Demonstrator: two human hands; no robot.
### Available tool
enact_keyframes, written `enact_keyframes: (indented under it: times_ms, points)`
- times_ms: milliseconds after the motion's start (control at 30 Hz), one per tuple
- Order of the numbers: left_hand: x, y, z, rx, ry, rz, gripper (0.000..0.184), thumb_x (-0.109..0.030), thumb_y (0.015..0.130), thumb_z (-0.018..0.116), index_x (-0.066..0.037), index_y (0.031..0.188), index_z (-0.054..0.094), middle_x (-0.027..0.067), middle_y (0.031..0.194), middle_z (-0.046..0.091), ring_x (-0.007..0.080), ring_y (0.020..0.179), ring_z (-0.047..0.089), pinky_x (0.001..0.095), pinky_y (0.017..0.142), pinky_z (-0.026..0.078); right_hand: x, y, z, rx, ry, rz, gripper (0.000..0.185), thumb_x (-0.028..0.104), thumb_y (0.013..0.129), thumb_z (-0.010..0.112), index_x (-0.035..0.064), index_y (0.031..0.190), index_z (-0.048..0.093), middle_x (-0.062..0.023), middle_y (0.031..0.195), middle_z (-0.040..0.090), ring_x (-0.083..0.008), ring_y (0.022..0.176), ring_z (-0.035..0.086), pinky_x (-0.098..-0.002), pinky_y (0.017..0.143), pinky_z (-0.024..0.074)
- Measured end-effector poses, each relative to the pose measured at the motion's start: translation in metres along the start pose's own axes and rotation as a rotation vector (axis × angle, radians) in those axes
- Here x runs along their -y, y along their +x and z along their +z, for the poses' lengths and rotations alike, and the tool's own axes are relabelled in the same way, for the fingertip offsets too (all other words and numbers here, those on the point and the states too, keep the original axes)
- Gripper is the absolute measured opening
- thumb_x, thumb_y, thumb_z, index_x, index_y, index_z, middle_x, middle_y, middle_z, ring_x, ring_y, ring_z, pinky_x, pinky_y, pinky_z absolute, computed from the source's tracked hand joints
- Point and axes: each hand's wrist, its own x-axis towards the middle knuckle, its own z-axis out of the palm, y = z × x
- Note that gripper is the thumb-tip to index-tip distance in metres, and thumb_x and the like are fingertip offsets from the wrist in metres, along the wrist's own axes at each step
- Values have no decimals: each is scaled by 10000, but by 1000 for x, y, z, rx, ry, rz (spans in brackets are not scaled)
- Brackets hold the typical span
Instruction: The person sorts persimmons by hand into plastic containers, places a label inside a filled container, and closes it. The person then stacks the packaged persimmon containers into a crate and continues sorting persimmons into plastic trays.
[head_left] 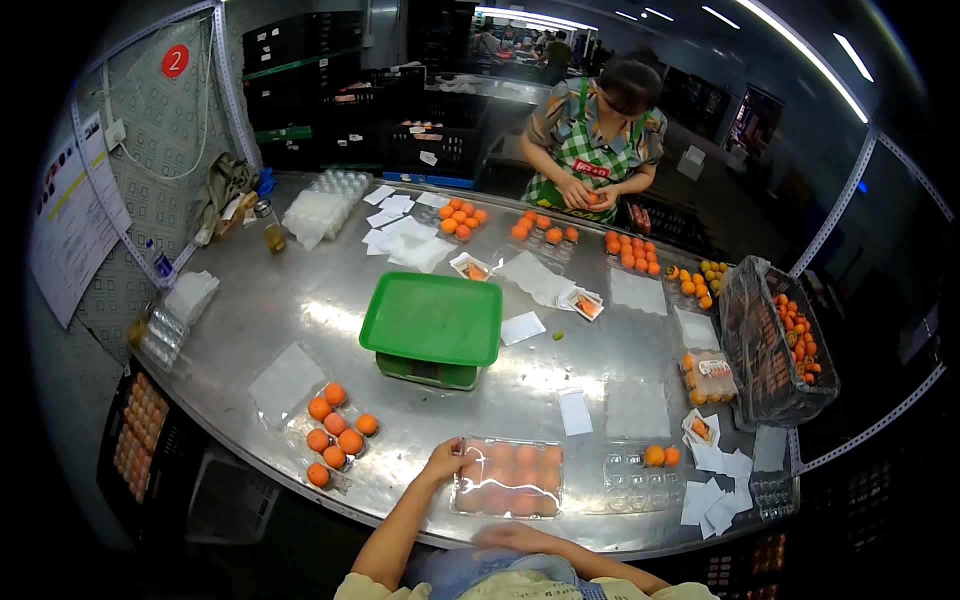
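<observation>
A closed clear plastic box [508, 480] of orange fruits lies flat at the table's near edge, in front of me. At its upper left corner, my left hand [445, 461] grips the side with its fingers. My right hand [510, 537] is just below the box's near side, close to my body; it is blurred and its fingers cannot be made out. To the left, loose orange fruits [335, 425] sit in and around an open clear tray. On the right, an open clear box [640, 490] holds two orange fruits.
A green-topped scale [430, 318] stands mid-table. White sheets [408, 240], cards [575, 411] and fruit trays [632, 252] lie about. At right stands a lined crate [780, 340] of fruit. Across the table a co-worker [595, 140] in a green checked apron holds a fruit.
</observation>
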Motion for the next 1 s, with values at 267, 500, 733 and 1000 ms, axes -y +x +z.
enact_keyframes:
  times_ms: [267, 500, 733, 1000]
  points:
    - [52, -65, 2, -158, -65, -24, 362, -5, 910, 509, 10, 1271, 480, 125, 1085, 623, 186, 912, 636, 297, 766, 544, 60, 29, 5, -466, -1263, -437, 459, 172, 800, 635, 116, 1249, 558, -110, 1277, 539, -316, 1235, 448, -486, 1026, 328]
    - [46, -127, 16, -35, -340, -87, 380, 82, 819, 595, 22, 1185, 510, 122, 917, 638, 209, 806, 659, 319, 717, 580, 51, 62, -5, -396, -1416, -500, 461, 212, 793, 604, 220, 1252, 559, -74, 1294, 516, -309, 1255, 414, -557, 1001, 313]
    - [63, -125, 40, -279, -496, -62, 374, 7, 740, 744, 23, 1049, 535, 102, 848, 636, 175, 748, 641, 287, 665, 557, 56, 70, -2, -381, -1510, -493, 374, 241, 780, 602, 183, 1149, 616, -62, 1266, 535, -343, 1247, 418, -559, 917, 381]
    - [62, -114, 52, -475, -572, -118, 190, 29, 776, 616, -6, 950, 549, 73, 862, 629, 147, 744, 610, 261, 659, 509, 40, 93, 14, -472, -1622, -534, 350, 251, 717, 658, 70, 1008, 590, -121, 1053, 566, -430, 1197, 431, -710, 889, 306]
